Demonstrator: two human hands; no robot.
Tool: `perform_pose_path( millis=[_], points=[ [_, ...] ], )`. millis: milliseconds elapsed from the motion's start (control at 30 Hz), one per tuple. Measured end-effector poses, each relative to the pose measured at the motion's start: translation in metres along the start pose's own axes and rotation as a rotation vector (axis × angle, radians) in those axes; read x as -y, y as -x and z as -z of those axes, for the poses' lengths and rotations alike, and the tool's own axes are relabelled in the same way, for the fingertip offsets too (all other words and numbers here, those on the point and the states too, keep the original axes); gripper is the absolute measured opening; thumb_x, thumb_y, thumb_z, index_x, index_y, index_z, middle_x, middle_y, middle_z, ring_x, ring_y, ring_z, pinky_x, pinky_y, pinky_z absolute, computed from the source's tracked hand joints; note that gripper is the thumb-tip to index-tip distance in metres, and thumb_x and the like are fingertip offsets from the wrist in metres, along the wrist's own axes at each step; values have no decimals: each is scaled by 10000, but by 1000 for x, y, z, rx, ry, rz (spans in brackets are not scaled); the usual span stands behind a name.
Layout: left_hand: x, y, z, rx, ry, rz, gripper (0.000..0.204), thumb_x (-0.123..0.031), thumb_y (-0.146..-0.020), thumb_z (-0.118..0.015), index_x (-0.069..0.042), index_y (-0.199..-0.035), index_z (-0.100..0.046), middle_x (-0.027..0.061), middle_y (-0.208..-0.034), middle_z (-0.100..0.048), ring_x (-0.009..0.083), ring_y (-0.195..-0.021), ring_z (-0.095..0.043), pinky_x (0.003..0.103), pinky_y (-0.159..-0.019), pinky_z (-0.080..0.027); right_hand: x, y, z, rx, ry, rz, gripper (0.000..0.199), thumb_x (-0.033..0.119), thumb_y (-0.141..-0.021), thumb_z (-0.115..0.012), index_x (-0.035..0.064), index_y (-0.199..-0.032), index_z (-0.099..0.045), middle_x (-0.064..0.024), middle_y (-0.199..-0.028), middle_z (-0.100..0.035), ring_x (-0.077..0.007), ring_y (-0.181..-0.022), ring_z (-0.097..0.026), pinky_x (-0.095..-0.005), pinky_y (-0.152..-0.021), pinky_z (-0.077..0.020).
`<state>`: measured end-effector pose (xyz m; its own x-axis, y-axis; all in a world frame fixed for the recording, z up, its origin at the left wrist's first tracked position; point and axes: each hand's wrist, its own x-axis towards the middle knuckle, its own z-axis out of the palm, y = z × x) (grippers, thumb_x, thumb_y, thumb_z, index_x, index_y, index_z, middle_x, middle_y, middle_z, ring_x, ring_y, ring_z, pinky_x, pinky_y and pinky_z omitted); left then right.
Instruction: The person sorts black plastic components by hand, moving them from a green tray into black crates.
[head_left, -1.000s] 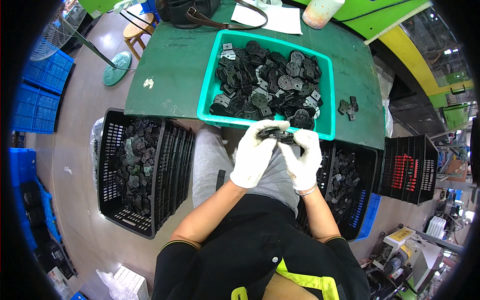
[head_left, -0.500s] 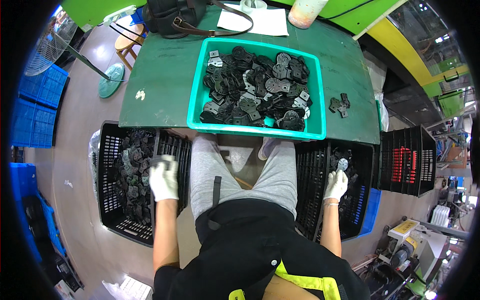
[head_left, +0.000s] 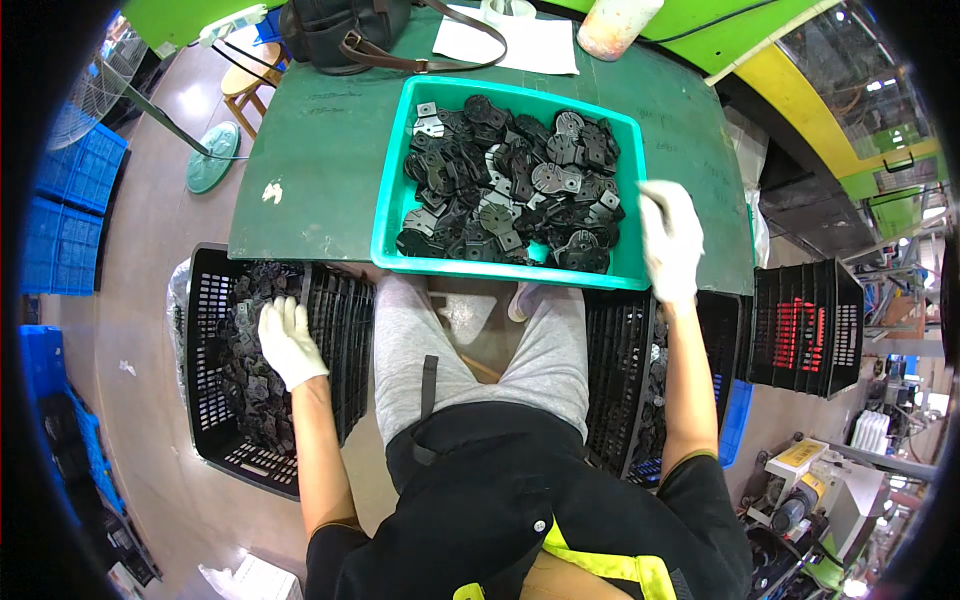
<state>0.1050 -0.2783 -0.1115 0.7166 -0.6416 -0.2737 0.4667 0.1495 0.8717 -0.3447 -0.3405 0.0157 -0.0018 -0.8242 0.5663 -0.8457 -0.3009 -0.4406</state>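
My left hand (head_left: 291, 345), in a white glove, is open over the left black crate (head_left: 264, 462); its fingers are stretched and nothing shows in them. Beneath it lies a heap of small dark metal parts (head_left: 250, 385). My right hand (head_left: 671, 243), also gloved, is raised beside the right rim of a green tray (head_left: 643, 225). Its fingers look loosely extended, with no part visible in them. The tray holds many flat black and silver plates with rounded ends (head_left: 500, 180). More parts lie in the right black crate (head_left: 722, 345), partly hidden by my right forearm.
The tray stands on a green table (head_left: 310, 190). At the back are a dark bag (head_left: 345, 35), white paper (head_left: 545, 45) and a stained cylindrical container (head_left: 615, 25). Another black crate (head_left: 850, 330) with red inside stands at right, and blue crates (head_left: 65, 235) at far left.
My right hand has risen from the right crate to the tray's right side; the part it held no longer shows. My left hand has shifted left over its crate and let go of a dark part.
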Motion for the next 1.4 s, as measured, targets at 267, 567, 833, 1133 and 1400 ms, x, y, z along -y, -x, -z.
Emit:
perform_pose_path(
  millis=[267, 567, 833, 1133, 1400],
  points=[
    [-11, 87, -73, 329, -160, -254, 366, -149, -969, -470, 51, -1269, -410, 220, -1254, -491, 307, -1124, -538, 389, -947, -450, -15, -71, -74, 389, 378, 260, 330, 180, -717, -726, 121, -1018, -604, -111, -951, -551, -299, -888, -522, -402, -776, -443],
    [-10, 144, -137, 737, -140, -181, 300, -118, -960, -481, 54, -1205, -454, 200, -1203, -539, 284, -1080, -580, 371, -950, -461, -7, -61, -61, 194, 109, 19, 228, 188, -767, -698, 64, -940, -617, -108, -811, -637, -255, -800, -582, -367, -735, -469],
    [11, 152, -174, 1012, -86, 132, 487, -14, -891, -534, 6, -1343, -354, 164, -1335, -448, 242, -1201, -482, 363, -978, -443, 89, -20, -34, 616, -498, -193, 254, 204, -845, -599, 28, -1024, -635, -133, -956, -646, -243, -867, -630, -318, -786, -488],
    [8, 146, -158, 811, 200, 575, 423, -85, -899, -554, 1, -1279, -389, 226, -1266, -487, 320, -1123, -549, 408, -884, -501, 10, -30, -63, 400, 151, 205, 289, 171, -778, -659, 84, -1049, -608, -100, -963, -616, -303, -919, -560, -393, -839, -451],
    [9, 145, -156, 809, 215, 606, 449, -53, -894, -538, 11, -1301, -361, 233, -1300, -462, 348, -1195, -504, 444, -958, -464, 18, -13, -46, 391, -268, -350, 316, 209, -919, -546, 3, -1154, -592, -122, -1054, -661, -209, -869, -635, -308, -775, -499]
  ],
)
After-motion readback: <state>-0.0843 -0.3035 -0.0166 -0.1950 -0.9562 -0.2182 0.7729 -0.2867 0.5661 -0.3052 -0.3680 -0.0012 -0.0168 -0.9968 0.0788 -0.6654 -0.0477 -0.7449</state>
